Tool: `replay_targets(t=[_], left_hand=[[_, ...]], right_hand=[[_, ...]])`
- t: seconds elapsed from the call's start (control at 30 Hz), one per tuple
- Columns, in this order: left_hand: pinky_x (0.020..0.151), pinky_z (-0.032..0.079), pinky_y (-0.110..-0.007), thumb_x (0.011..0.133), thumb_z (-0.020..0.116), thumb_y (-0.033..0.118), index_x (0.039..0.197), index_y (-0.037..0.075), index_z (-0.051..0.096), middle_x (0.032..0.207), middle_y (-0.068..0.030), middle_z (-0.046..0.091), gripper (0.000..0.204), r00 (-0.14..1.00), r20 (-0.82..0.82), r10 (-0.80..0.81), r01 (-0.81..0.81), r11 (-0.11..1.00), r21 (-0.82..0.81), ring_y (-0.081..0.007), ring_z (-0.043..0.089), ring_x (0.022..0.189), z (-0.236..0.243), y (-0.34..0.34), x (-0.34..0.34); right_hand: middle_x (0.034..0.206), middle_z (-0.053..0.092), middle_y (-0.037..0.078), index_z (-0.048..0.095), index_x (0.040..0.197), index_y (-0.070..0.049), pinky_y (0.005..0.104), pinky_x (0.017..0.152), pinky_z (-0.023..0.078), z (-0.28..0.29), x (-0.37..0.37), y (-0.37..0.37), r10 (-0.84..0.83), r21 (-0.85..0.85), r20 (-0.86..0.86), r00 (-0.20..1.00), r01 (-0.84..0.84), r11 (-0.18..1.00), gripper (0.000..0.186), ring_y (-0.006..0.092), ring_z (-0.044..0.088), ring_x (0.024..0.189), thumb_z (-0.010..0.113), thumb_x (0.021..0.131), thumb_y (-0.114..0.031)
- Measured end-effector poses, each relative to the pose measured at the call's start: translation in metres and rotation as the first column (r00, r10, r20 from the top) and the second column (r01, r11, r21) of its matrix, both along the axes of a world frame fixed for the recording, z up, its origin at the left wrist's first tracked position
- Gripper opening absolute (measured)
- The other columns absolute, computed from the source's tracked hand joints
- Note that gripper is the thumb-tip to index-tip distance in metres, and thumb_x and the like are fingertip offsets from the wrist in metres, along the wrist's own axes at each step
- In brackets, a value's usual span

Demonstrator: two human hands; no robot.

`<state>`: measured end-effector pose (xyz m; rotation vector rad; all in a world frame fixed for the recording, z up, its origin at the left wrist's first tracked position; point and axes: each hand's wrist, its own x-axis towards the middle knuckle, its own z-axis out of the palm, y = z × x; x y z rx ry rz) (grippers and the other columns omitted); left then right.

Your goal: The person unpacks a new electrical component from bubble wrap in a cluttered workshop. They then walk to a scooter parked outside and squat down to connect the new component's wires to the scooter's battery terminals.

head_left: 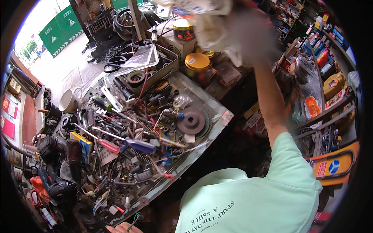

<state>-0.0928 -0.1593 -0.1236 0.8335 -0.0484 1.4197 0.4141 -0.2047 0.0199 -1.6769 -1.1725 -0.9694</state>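
My right hand (254,37) is raised at the top, arm stretched out, and smeared by motion, so its fingers cannot be made out. Right beside it hangs a soiled whitish bag or cloth (211,33); whether the hand grips it is unclear. At the lower edge, only the curled fingers of my left hand (124,228) show. A thin green wire (135,219) loops up out of them. The cluttered workbench (186,157) lies just beyond that hand. On it are a purple-handled screwdriver (140,146), a red-handled screwdriver (108,146) and brown grinding discs (191,120).
Behind the discs stand a yellow-lidded jar (197,64) and a metal tray (173,64) of parts. Black power drills (62,189) crowd the left side. A white mug (69,101) sits at the back left. Packed shelves (311,66) line the right.
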Motion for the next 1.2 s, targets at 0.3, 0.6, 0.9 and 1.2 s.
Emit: replay_targets(t=[0.3, 0.6, 0.9, 1.2], left_hand=[[0.033, 0.046, -0.031, 0.097, 0.053, 0.042, 0.092, 0.001, 0.057, 0.065, -0.0084, 0.059, 0.042, 0.991, 0.112, -0.076, 0.078, 0.997, -0.014, -0.0150, 0.055, 0.040, 0.008, -0.029, 0.128], [0.048, 0.038, -0.031, 0.088, 0.063, 0.047, 0.071, 0.002, 0.065, 0.054, -0.0084, 0.059, 0.048, 0.966, -0.195, 0.172, -0.196, 0.975, -0.107, -0.0170, 0.053, 0.039, 0.006, -0.081, 0.219], [0.054, 0.038, -0.031, 0.085, 0.066, 0.041, 0.063, 0.004, 0.055, 0.062, -0.0110, 0.055, 0.045, 0.961, -0.151, 0.231, -0.258, 0.946, -0.197, -0.0181, 0.050, 0.051, 0.008, -0.094, 0.181], [0.038, 0.031, -0.025, 0.094, 0.059, 0.039, 0.071, 0.003, 0.047, 0.062, -0.0099, 0.047, 0.044, 0.928, -0.284, 0.242, -0.310, 0.923, -0.227, -0.0159, 0.046, 0.041, -0.011, -0.113, 0.134]], right_hand=[[0.097, 0.069, 0.013, 0.067, 0.107, -0.006, 0.0348, 0.080, 0.050, -0.103, 0.254, -0.203, -0.499, 0.043, -0.108, 0.860, 0.506, 0.862, 0.029, 0.0249, 0.066, 0.086, 0.066, 0.083, -0.022], [0.111, 0.067, 0.020, 0.066, 0.111, 0.002, 0.0381, 0.092, 0.046, -0.251, 0.333, -0.293, -0.499, -0.255, -0.008, 0.867, 0.481, 0.839, 0.036, 0.0319, 0.062, 0.103, 0.064, 0.092, -0.029], [0.098, 0.071, 0.014, 0.065, 0.112, 0.000, 0.0354, 0.080, 0.048, -0.292, 0.305, -0.237, -0.522, -0.447, -0.408, 0.749, 0.335, 0.830, 0.036, 0.0253, 0.065, 0.088, 0.062, 0.093, -0.031], [0.100, 0.071, 0.015, 0.064, 0.112, 0.003, 0.0342, 0.082, 0.049, -0.288, 0.268, -0.180, -0.300, -0.262, -0.472, 0.829, 0.192, 0.946, 0.033, 0.0224, 0.066, 0.089, 0.063, 0.092, -0.023]])
